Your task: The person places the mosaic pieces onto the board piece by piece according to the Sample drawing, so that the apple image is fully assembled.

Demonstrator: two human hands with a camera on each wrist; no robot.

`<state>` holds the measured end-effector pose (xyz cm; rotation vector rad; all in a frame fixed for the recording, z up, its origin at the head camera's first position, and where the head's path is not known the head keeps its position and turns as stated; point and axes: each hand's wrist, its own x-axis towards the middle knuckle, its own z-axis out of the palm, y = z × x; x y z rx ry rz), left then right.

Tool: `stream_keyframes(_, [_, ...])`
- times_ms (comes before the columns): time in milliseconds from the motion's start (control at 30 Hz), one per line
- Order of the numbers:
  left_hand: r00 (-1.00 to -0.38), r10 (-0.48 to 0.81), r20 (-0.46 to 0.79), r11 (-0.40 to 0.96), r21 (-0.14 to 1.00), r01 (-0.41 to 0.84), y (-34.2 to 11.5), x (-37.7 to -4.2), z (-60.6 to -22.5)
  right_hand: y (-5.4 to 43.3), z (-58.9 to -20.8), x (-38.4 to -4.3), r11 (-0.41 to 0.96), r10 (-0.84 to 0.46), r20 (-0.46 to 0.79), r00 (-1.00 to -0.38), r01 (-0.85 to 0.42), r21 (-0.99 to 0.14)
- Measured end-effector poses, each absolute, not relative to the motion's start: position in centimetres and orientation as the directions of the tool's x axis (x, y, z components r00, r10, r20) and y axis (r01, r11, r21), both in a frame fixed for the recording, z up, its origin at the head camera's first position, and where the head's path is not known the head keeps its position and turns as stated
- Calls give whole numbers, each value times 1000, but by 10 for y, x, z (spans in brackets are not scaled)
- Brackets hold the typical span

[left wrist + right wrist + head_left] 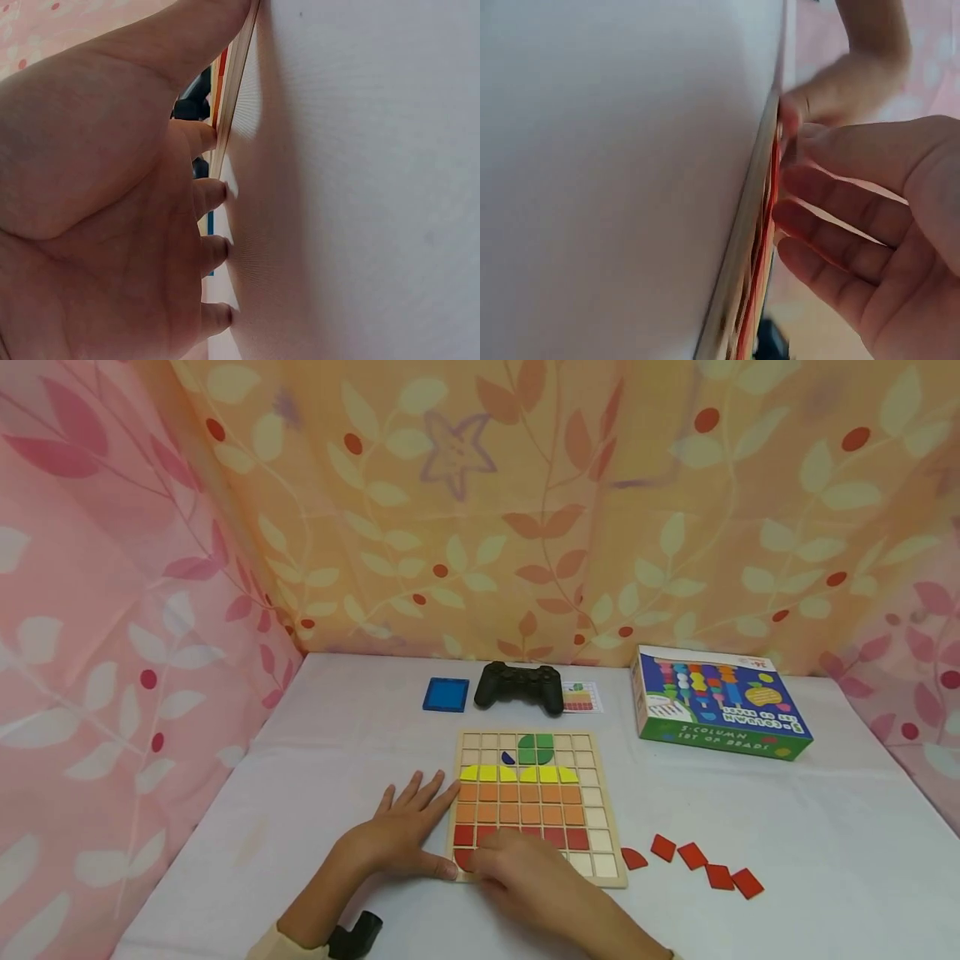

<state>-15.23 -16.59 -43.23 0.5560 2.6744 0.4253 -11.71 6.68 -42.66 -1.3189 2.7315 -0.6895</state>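
Note:
A square wooden grid board [597, 827] lies on the white table, bearing rows of red, orange, yellow and green tiles. My left hand [401, 835] rests beside its left edge, fingers spread, the thumb at the lower left corner and the index fingertip further up the edge. My right hand [528, 877] reaches over the bottom row. Its thumb and forefinger come together at the red quarter-circle tile [462, 860] in the corner cell, and they partly cover it. In the right wrist view, the other fingers of the right hand [862, 217] hang loosely curled along the board's edge.
Right of the board lie a red quarter-circle tile [633, 858] and several red square tiles [692, 856]. Behind it are a blue square tray [446, 694], a black game controller [519, 687] and a pattern card [582, 697]. A bead-set box [720, 702] stands at the back right.

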Motion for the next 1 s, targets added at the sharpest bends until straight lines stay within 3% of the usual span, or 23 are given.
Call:
stream_keyframes(100, [-858,421,-294,883,349,313,-167,-152,-433,97,-422,-117,576,-708,178,-684,-704,-414])
stream_keyframes(267, [-864,412,-291,887,347,306,-168,-152,-433,155,-413,-119,731,-528,179,-830,-552,-401])
stream_keyframes(467, [-864,412,-290,884,358,301,-168,-151,-432,221,-417,-123,888,-303,47,-952,-300,-349])
stream_keyframes(633, [-863,409,-295,885,358,297,-168,-151,-432,246,-430,-126,916,-262,-66,-963,-227,-330])
stream_keyframes(1000, [-859,408,-310,888,352,295,-167,-153,-434,242,-435,-125,888,-264,-5,-965,-241,-393])
